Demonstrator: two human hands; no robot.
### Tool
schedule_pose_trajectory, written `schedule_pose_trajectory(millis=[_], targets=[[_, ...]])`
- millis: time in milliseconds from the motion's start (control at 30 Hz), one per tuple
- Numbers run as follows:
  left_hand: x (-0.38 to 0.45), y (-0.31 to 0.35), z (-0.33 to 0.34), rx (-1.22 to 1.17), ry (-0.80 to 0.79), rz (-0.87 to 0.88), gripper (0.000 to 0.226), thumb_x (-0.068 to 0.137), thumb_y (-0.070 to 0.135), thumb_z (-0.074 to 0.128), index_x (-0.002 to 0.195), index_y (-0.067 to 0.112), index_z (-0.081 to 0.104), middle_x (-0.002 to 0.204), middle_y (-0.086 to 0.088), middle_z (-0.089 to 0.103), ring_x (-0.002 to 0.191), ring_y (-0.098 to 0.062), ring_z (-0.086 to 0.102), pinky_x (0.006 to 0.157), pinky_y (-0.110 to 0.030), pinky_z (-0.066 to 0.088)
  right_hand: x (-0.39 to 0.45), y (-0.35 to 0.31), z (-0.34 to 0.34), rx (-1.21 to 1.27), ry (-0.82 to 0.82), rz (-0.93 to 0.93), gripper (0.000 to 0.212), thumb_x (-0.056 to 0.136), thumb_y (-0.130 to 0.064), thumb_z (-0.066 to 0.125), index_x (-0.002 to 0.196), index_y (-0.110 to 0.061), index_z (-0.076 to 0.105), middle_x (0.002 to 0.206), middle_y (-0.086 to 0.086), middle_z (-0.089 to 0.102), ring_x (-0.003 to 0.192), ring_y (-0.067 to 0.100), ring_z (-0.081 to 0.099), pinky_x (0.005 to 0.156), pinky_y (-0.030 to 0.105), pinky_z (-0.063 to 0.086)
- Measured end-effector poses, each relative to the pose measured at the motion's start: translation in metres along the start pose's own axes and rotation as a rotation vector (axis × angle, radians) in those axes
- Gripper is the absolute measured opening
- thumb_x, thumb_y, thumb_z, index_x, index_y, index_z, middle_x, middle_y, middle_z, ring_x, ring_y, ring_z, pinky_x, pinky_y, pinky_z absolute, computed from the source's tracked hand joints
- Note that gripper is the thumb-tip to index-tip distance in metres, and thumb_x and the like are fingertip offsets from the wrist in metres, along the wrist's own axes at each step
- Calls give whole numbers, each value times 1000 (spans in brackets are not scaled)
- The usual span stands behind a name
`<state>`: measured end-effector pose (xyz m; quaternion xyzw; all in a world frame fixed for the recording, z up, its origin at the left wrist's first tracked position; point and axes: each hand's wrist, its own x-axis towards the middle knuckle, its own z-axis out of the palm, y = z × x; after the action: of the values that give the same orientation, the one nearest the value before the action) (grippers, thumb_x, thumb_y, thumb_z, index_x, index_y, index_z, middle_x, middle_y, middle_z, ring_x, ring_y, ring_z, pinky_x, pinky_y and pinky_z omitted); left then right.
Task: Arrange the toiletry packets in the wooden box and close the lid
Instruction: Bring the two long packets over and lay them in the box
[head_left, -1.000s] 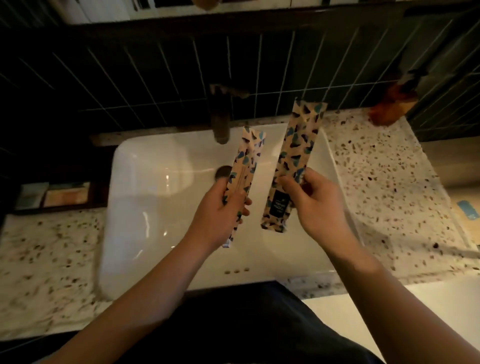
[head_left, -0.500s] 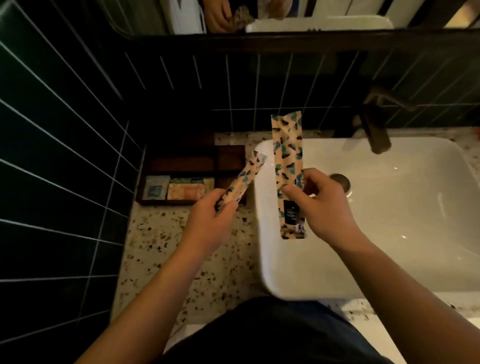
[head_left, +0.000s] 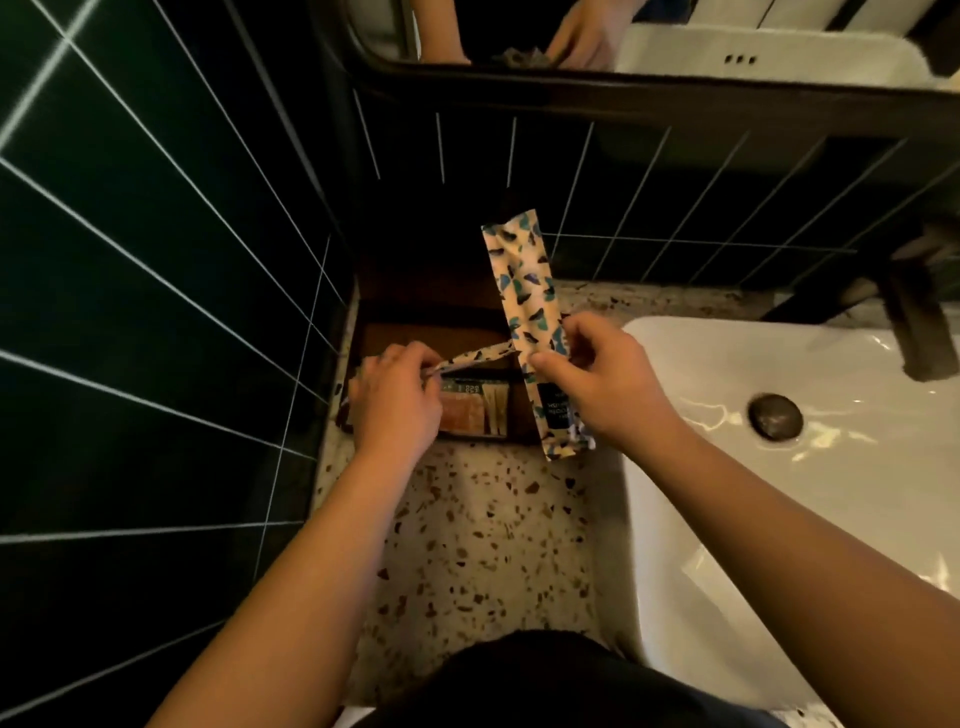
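A dark wooden box (head_left: 410, 319) sits open on the speckled counter against the tiled wall, its lid raised at the back. Small packets (head_left: 475, 408) lie in its front compartment. My left hand (head_left: 397, 397) hovers over the box, pinching a narrow patterned packet (head_left: 475, 357) that lies nearly flat across the box. My right hand (head_left: 597, 379) grips a wider long patterned packet (head_left: 524, 296), held upright over the box's right end.
A white sink basin (head_left: 779, 519) with a drain (head_left: 775, 414) fills the right side. A dark tap (head_left: 914, 322) stands at the far right. Dark tiled walls close in on the left and back. A mirror (head_left: 623, 36) hangs above.
My view has swung left from the sink to the box. Both hands have moved over the box, and the narrow packet has tipped from slanted to nearly flat.
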<state>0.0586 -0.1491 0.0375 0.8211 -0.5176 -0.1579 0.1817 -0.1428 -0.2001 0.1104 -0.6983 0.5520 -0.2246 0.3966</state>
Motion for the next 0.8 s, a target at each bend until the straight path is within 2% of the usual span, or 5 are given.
schedule_pose_trajectory(millis=[100,267,533,633,800], targets=[[23,-2,9,38,18,8,20,94,24,61,113,28,65,117,0,63,116,-29,50,99,-45,35,15,0,9,-11,-17,17,23,89,-30,71,78,-31,51,73,-6,52,64,8,46,56,24,39],[54,-3,29,148,6,33,23,90,22,61,112,31,65,121,0,63,117,-30,48,99,-47,35,29,3,16,18,-9,45,22,90,-30,70,80,-35,51,72,-13,52,59,-2,47,51,9,36],[78,-11,57,244,-41,144,24,86,16,64,109,24,68,120,-4,64,110,-34,49,89,-47,35,32,16,17,-7,-3,96,13,90,-30,70,88,-28,57,73,-11,54,61,1,48,55,12,39],[80,-16,64,195,-77,146,26,85,10,65,109,19,67,119,-9,63,108,-35,54,92,-47,41,31,18,17,24,-7,115,11,90,-30,70,93,-27,59,76,-10,59,64,5,54,59,21,44],[79,-20,68,73,-79,82,22,89,8,64,110,14,67,120,-11,59,107,-34,60,87,-44,50,28,18,17,38,-8,130,12,90,-30,70,95,-25,61,79,-10,62,67,2,58,59,18,48]])
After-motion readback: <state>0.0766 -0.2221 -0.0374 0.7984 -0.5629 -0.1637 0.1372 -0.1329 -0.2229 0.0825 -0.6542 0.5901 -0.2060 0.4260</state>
